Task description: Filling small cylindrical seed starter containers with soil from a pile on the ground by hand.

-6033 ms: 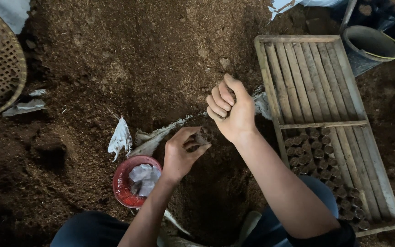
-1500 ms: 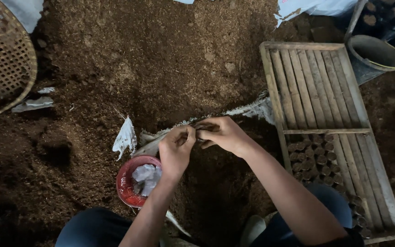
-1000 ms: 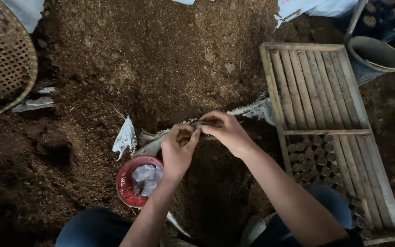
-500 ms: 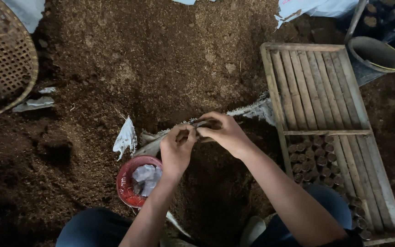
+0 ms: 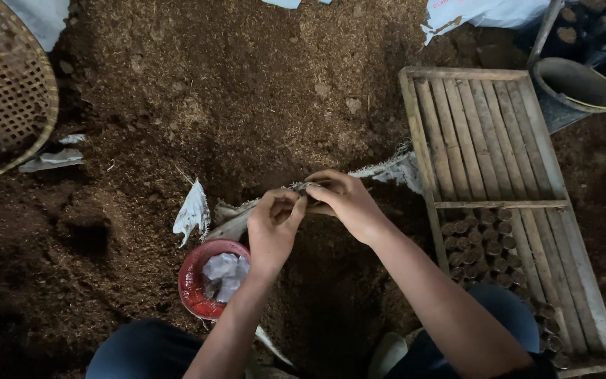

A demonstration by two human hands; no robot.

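Both hands meet over the brown soil in the middle of the head view. My left hand [image 5: 275,228] is curled around a small dark soil-filled pot that shows only at its top. My right hand [image 5: 345,200] rests its fingertips on the pot's top, pinching at the opening. A strip of torn white sacking [image 5: 394,168] lies on the soil just behind the hands.
A red bowl [image 5: 189,281] with crumpled clear plastic sits by my left wrist. A slatted wooden tray [image 5: 489,140] at the right holds several small filled pots [image 5: 482,242] in its near half. A woven basket [image 5: 5,91] lies far left, a grey bucket [image 5: 573,84] far right.
Six seconds ago my right hand was raised in a fist above the soil; it has come down to the pot in my left hand. Over the last second both hands barely moved.
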